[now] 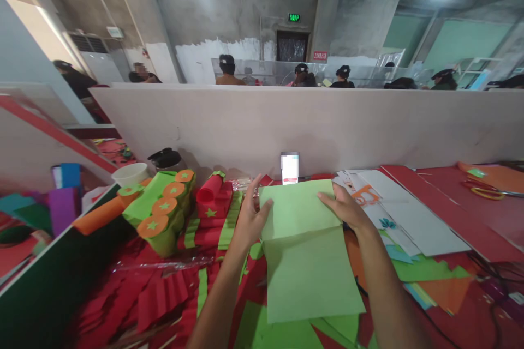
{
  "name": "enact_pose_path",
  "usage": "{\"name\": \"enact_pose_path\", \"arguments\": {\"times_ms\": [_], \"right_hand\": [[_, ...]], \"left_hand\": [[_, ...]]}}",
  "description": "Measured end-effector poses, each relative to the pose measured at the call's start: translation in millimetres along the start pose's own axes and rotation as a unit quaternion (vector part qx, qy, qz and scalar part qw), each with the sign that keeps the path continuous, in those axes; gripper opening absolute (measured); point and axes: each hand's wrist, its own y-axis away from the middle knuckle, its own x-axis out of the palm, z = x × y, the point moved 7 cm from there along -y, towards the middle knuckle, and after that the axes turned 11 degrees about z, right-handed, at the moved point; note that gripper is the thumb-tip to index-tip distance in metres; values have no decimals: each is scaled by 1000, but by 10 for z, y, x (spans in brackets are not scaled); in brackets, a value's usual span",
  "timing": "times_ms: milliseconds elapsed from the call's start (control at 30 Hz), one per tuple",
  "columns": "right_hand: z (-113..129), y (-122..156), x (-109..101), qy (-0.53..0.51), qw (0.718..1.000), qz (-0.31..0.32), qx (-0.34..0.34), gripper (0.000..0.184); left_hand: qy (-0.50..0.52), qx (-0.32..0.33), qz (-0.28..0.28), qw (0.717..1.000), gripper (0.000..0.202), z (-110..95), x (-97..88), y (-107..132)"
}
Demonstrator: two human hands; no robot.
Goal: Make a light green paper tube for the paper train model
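Note:
A light green paper sheet [307, 251] lies on the red table in front of me, its far half folded up along a crease. My left hand [250, 217] grips the sheet's upper left edge, thumb on the front and fingers behind. At the upper right edge my right hand [346, 208] pinches the folded-up flap in the same way. Both hands hold the raised half.
To the left stand green paper rolls with orange star caps [164, 212] and red pleated paper pieces [213, 202]. White sheets [401, 212] and orange and green scraps [434, 278] lie to the right, with scissors [487, 191] far right. A white partition wall [311, 125] rises behind; other people sit beyond.

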Motion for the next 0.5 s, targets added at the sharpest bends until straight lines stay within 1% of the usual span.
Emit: {"name": "enact_pose_path", "arguments": {"times_ms": [33, 100, 200, 333, 433, 500], "right_hand": [[4, 2, 14, 7, 1000, 8, 0, 33], [24, 2, 43, 11, 1000, 19, -2, 33], [76, -3, 77, 8, 1000, 22, -9, 34], [108, -6, 88, -1, 1000, 13, -8, 35], [89, 7, 69, 7, 1000, 9, 0, 37], [74, 30, 45, 38, 999, 1, 17, 40]], "left_hand": [[-31, 2, 0, 1000, 57, -14, -23, -4], [-77, 2, 14, 997, 50, -18, -46, -16], [-95, -9, 38, 995, 39, 15, -49, -28], [-112, -24, 41, 993, 36, 25, -62, -19], [-140, -7, 53, 989, 29, -60, -72, 2], [-170, 3, 74, 983, 27, -137, -73, 27]]}}
